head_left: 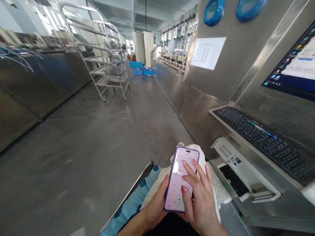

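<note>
A smartphone [177, 183] with a purple edge and a lit, pale pink screen lies tilted above my lap. My left hand [157, 200] grips it along its left side, the thumb against the edge and the other fingers hidden beneath. Over the screen, my right hand [200, 193] is spread, with its fingers apart and the tips at or just above the glass. Whether they touch it I cannot tell. Behind the phone show pale trousers [201, 154], and a light blue cloth with dark dots [147, 180] lies to the left.
At my right, a keyboard [251, 134] with a pen [262, 129] rests on a metal shelf below a monitor [295, 62]. A white device [243, 170] sits underneath. A wheeled metal rack [103, 59] and blue crates [137, 68] stand farther ahead on the grey floor.
</note>
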Tool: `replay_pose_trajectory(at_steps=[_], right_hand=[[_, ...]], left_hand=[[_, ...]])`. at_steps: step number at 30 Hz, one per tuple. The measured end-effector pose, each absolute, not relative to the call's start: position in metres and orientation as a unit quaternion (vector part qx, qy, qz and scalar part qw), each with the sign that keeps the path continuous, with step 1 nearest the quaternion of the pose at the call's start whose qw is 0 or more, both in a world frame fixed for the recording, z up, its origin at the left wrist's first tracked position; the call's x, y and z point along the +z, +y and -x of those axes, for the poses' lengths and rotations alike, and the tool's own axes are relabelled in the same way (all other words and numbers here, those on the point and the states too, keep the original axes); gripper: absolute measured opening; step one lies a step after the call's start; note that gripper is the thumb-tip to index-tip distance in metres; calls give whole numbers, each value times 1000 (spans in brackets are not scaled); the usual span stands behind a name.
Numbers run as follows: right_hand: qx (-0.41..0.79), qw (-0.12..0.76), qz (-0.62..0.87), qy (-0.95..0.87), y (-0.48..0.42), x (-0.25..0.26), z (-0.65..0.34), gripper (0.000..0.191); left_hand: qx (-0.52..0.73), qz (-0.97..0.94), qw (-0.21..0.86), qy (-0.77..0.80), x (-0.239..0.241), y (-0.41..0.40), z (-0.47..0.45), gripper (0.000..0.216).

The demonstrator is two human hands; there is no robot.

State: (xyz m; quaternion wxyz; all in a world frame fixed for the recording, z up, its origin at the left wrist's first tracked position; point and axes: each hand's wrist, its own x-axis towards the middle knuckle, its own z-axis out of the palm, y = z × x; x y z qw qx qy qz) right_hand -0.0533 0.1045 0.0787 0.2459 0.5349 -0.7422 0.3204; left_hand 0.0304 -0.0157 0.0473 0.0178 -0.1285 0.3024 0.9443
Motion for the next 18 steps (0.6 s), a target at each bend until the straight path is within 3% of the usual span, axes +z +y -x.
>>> replay_pose_trajectory(at_steps=[5,10,15,18], right_hand=[[345,248,-538,-728,106,78,53,23],[412,262,-520,-701,116,69,50,25],[449,256,-519,-681,128,56,37,27],[445,247,-539,-671,131,53,31,27]], left_hand=[[953,113,-8,282,47,-15,-32,63],[959,96,12,265,44,-20,-33,53],[971,30,44,233,43,-31,-30,77],[969,54,38,238,43,-34,-28,76]])
